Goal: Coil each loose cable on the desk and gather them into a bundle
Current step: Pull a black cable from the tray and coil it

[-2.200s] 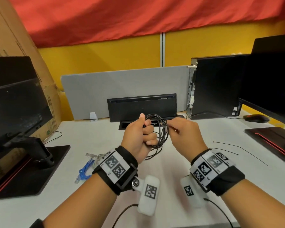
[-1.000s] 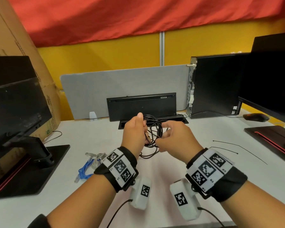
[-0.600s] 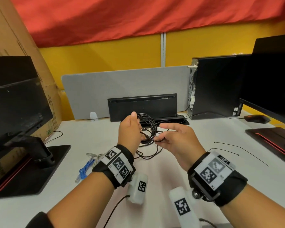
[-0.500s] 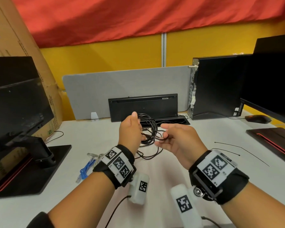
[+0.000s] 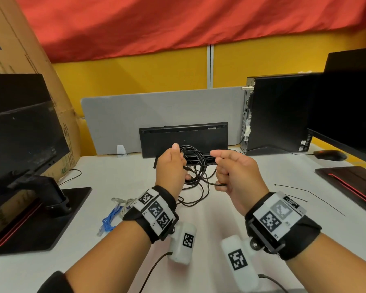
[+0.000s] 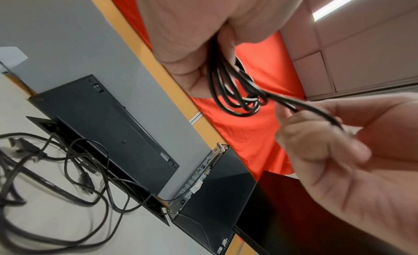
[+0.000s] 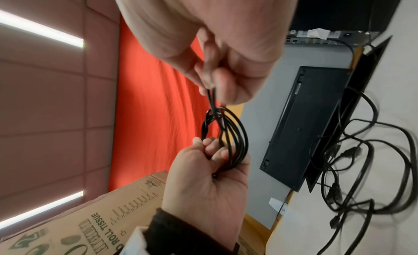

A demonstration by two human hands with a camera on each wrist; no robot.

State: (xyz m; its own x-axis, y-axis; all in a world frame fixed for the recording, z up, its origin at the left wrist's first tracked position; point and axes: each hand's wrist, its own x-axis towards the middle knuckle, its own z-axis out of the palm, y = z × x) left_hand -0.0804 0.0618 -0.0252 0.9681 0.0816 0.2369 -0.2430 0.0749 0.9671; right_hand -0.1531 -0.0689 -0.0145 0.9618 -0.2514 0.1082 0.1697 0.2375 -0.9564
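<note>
Hands: left hand (image 5: 171, 168) fisted round 1 black cable coil (image 5: 195, 163), held above the desk (image 5: 118, 182); right hand (image 5: 234, 173) pinching a doubled strand of the same cable between thumb and fingers, drawn taut from the coil.
Coil status: several loops gathered; the pinched strand wraps across them at 1 side, seemingly cinching the coil. Tie-off judged unfinished.
Loose cables (image 7: 353, 162): tangled black leads with moulded plugs, sprawled on the desk below the hands and before the upright keyboard (image 5: 183, 137); not yet coiled.
Other stock: blue and grey cable bunch (image 5: 114, 212) near the left wrist; 2 thin black ties (image 5: 292, 194) at right, unused.
Progress: early; no bundle gathered.
Materials: cable jacket smooth, round, glossy, flexible; desk matte white; keyboard underside flat black plastic.
</note>
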